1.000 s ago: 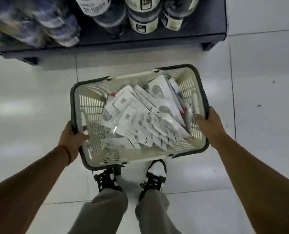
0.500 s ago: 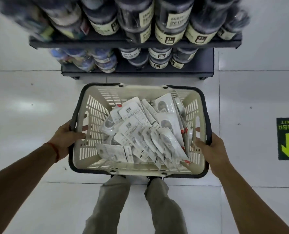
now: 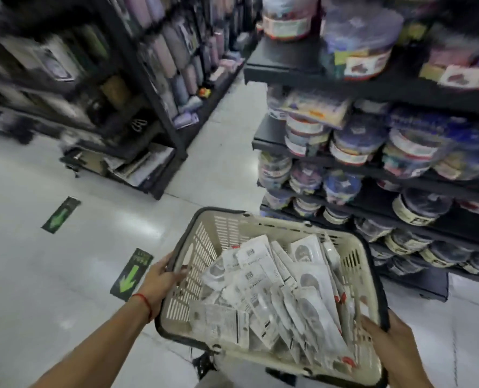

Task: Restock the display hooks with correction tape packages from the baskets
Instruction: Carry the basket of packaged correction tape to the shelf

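- Head view is looking down on a cream plastic shopping basket (image 3: pixel 230 236) that a person is carrying at waist height between store shelves.
- Judging from the task, the step in hand is bringing the basket to the display hooks; no hooks are showing in this view, so the carry is likely not finished.
- Doing it well means keeping the basket level, since the correction tape packages (image 3: pixel 274 298) are lying loose and piled high toward the right-hand wall, where they could be sliding out if it is tipping.
- Walking steadily and keeping the basket off the stocked jar shelves (image 3: pixel 372 152) on the right would be helping too.
- Left hand (image 3: pixel 160 278) is gripping the dark rim on the left side, fingers curled over the edge into the basket and thumb lying outside the wall.
- Right hand (image 3: pixel 386 340) is holding the near right corner, fingers wrapping over the rim so the fingertips are resting inside, just beside the nearest packages; whether they are touching the packages I cannot tell.
- Both hands are clamped on the basket, none of the fingers spreading free.
- Packages are lying between the two sets of fingers, all inside the basket, none picked out yet.
- Green arrow floor stickers (image 3: pixel 132 273) are lying just beyond the left hand.
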The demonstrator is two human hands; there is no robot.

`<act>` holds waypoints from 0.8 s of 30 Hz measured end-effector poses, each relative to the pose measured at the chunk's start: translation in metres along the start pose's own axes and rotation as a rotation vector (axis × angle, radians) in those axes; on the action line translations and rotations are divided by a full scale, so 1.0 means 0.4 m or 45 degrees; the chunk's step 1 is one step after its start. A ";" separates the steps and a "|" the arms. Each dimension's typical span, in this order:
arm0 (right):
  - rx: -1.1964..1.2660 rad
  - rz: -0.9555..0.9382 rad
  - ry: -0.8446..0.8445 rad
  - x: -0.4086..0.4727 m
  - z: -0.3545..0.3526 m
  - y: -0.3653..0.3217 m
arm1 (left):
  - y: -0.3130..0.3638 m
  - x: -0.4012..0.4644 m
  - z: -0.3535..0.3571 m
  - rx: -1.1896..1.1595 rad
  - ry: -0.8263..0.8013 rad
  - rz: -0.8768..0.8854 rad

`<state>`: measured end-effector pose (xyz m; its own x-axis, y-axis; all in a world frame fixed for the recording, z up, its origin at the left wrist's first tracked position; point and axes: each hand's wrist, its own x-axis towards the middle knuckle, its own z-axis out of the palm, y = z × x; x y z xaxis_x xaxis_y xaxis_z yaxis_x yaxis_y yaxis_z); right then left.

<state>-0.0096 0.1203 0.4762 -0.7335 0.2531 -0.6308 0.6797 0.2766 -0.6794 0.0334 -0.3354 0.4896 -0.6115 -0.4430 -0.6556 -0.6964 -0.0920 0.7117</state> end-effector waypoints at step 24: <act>0.024 -0.163 -0.195 0.380 1.035 -1.012 | 0.755 0.856 -0.729 -0.203 0.246 0.076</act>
<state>-0.3952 -0.3371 0.5001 -0.8059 0.0723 -0.5876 0.5818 0.2800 -0.7636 -0.2769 -0.7748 0.5535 -0.5561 -0.6124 -0.5619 -0.5839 -0.1933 0.7885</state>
